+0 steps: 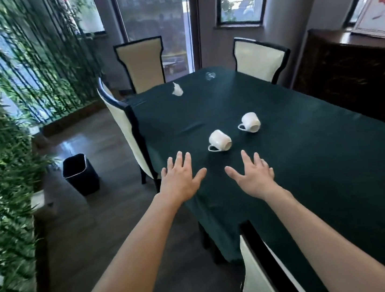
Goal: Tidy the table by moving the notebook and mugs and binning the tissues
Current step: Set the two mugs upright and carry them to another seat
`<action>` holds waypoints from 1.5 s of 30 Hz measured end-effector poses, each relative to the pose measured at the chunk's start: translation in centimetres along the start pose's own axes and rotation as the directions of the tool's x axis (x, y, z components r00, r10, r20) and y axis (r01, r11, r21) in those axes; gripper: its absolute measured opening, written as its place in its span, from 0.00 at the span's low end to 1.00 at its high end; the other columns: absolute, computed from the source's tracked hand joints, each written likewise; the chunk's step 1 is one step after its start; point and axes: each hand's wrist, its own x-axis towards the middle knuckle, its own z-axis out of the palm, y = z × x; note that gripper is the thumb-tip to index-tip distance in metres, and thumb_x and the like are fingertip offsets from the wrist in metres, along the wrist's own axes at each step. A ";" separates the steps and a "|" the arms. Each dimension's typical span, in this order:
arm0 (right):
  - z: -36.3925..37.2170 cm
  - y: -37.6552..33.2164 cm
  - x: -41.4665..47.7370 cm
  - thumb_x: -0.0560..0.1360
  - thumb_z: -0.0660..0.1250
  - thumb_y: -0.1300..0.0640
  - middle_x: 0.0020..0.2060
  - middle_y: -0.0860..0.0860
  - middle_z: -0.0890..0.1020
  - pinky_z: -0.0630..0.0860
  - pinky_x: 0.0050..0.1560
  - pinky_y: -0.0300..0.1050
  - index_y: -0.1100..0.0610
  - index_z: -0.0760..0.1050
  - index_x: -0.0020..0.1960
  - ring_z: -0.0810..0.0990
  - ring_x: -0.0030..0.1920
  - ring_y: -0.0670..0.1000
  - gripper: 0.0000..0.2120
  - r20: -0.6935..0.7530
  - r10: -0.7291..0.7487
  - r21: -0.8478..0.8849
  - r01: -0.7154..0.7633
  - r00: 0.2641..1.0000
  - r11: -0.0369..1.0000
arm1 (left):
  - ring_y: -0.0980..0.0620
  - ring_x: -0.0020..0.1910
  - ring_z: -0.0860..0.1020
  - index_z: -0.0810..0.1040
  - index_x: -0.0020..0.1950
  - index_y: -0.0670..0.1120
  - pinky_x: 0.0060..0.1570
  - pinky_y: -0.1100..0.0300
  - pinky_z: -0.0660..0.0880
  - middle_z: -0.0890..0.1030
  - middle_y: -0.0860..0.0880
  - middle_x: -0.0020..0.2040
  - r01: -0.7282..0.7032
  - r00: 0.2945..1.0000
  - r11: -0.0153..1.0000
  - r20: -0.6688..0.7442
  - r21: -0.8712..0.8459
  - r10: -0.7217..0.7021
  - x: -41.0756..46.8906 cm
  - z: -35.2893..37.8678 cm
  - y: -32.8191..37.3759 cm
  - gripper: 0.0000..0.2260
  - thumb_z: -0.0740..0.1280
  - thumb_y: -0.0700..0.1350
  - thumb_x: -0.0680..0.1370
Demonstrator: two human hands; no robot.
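Two white mugs lie on their sides on the dark green tablecloth [313, 179]: the nearer mug [219, 140] and a farther mug [250, 122] to its right. A crumpled white tissue [177, 89] rests near the table's far left corner. My left hand [180, 179] hovers open over the table's left edge, just short of the nearer mug. My right hand [254, 173] is spread open above the cloth, below and between the mugs. Neither hand holds anything. No notebook is in view.
A black bin [80, 174] stands on the floor left of the table. Cream chairs with dark frames ring the table: left side [123, 132], far end [141, 64], far right [259, 59], near edge [262, 271]. A clear glass object [210, 76] sits at the far end. Bamboo plants line the left.
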 end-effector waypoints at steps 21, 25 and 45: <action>4.7 -12.9 22.9 0.79 0.57 0.31 0.83 0.53 0.54 0.53 0.78 0.64 0.50 0.46 0.84 0.54 0.81 0.60 0.42 0.015 0.154 -0.089 -0.152 0.988 0.984 | 0.45 0.83 0.56 0.52 0.85 0.47 0.79 0.51 0.54 0.57 0.43 0.85 0.062 0.969 0.899 0.241 -0.433 0.049 25.4 0.1 -12.6 0.35 0.55 0.64 0.83; 5.3 -14.4 26.0 0.79 0.59 0.33 0.83 0.53 0.54 0.53 0.78 0.64 0.51 0.45 0.84 0.52 0.82 0.61 0.43 0.014 0.222 -0.081 -0.221 0.975 0.972 | 0.44 0.81 0.61 0.54 0.84 0.47 0.77 0.49 0.59 0.62 0.43 0.83 0.068 0.948 0.888 0.308 -0.455 0.086 29.9 -0.1 -14.1 0.34 0.54 0.65 0.83; 8.1 -5.4 36.5 0.77 0.72 0.54 0.83 0.59 0.54 0.59 0.79 0.53 0.58 0.50 0.83 0.53 0.83 0.58 0.43 -0.076 0.326 0.095 -0.319 0.942 0.943 | 0.47 0.53 0.78 0.78 0.66 0.50 0.63 0.48 0.77 0.82 0.46 0.57 0.288 0.793 0.821 0.603 -0.493 0.084 41.7 9.1 -4.1 0.27 0.52 0.67 0.81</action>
